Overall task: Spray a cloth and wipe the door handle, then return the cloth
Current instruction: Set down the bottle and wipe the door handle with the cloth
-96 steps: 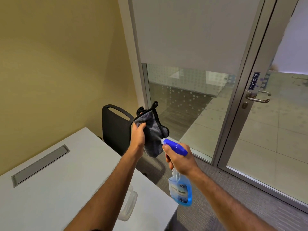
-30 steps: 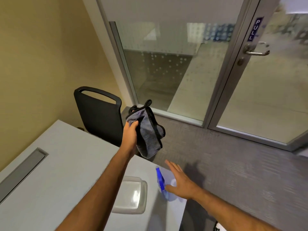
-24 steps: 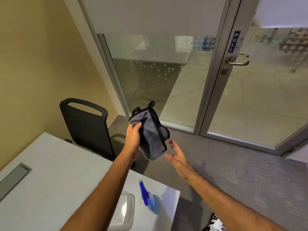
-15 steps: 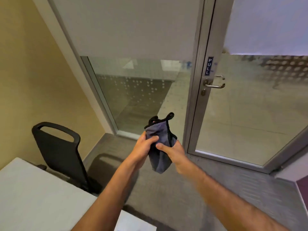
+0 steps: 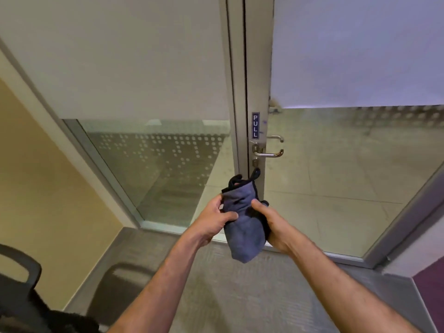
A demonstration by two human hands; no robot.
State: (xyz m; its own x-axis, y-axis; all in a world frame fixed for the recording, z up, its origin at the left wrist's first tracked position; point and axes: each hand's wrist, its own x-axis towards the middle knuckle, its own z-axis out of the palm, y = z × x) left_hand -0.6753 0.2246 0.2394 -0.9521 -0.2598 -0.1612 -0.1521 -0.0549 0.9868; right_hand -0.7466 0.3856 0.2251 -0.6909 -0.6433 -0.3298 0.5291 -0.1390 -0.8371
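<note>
Cloth [image 5: 242,227] between both hands' fingers [image 5: 230,215]

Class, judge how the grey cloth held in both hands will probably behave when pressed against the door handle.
The cloth droops and bunches between the left hand and right hand, so it is probably floppy and light. It should likely wrap around the slim door handle.

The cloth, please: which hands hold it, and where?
Both: left hand grips the grey cloth at its left edge, right hand at its right.
</note>
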